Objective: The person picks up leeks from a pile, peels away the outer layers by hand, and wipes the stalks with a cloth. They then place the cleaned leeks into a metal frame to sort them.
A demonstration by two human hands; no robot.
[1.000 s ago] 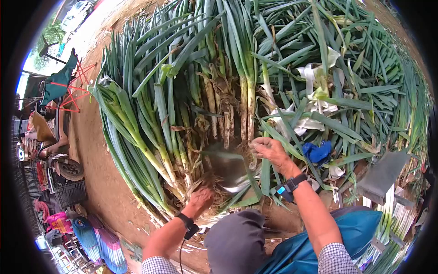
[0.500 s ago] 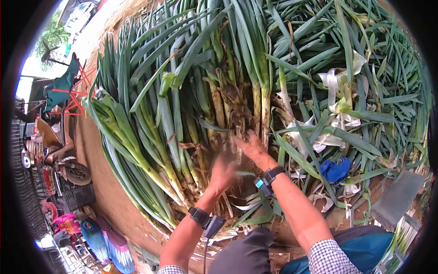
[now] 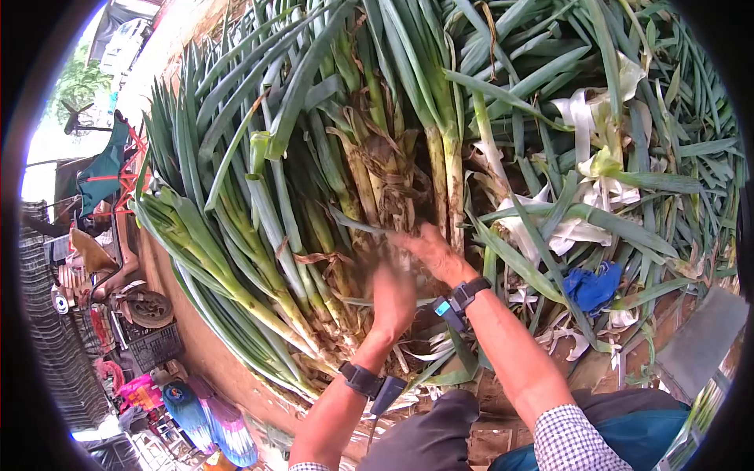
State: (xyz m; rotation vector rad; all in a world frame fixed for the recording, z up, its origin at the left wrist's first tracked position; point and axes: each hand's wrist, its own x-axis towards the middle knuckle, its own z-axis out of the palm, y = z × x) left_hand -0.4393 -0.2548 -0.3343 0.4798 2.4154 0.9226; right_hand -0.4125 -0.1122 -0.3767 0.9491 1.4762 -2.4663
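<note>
Long green onions (image 3: 298, 290) with dirty pale stalks lie in a thick pile, their leaves pointing away. My right hand (image 3: 436, 255) is at the lower stalks of a brown-husked bunch (image 3: 385, 169) in the middle, fingers bent against them; whether they grip is hidden. Just left of it, my left hand (image 3: 393, 294) is smeared by motion near the same stalk bases, and its fingers cannot be made out. Each wrist has a black band with a small device.
Loose leaves and white peelings (image 3: 589, 212) lie at the right, with a blue crumpled item (image 3: 593, 288) among them. A grey flat board (image 3: 703, 341) is at the lower right. Beyond the left edge are a teal folding chair (image 3: 102, 177) and a black crate (image 3: 153, 345).
My left hand has shifted slightly right, closer to my right hand. My right hand stays at the stalks. The whole view has tilted a little.
</note>
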